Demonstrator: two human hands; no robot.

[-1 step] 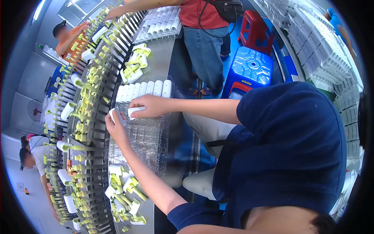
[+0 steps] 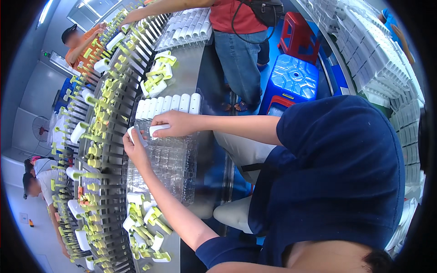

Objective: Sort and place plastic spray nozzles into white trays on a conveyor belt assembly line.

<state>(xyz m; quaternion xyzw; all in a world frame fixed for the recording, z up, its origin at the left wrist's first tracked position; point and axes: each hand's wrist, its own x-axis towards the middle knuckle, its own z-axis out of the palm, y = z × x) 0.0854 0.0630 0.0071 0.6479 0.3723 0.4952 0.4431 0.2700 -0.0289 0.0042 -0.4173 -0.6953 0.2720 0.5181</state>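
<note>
My left hand [image 2: 135, 146] is closed on a small white plastic shell [image 2: 132, 133], held at the tray's left side. Just to its right, my right hand [image 2: 176, 123] grips another white plastic shell [image 2: 158, 129] by its end. Both hands are over a clear plastic tray [image 2: 159, 175] with moulded pockets. Along the tray's far end lies a row of white shells [image 2: 184, 103], side by side. On the near bench sits a pile of yellow-green holders with white shells [image 2: 155, 217].
A slatted conveyor [image 2: 109, 182] carrying yellow-green holders runs along the left. Farther up the bench are more holders [image 2: 157, 75] and a filled tray [image 2: 186, 29]. A co-worker in a red shirt [image 2: 234, 16] stands beyond, near a blue stool [image 2: 293, 77]. White trays [image 2: 373, 50] are stacked at right.
The holders on the conveyor have shifted slightly. The co-worker in orange and the person in blue at far right have moved their arms a little. My hands look unmoved.
</note>
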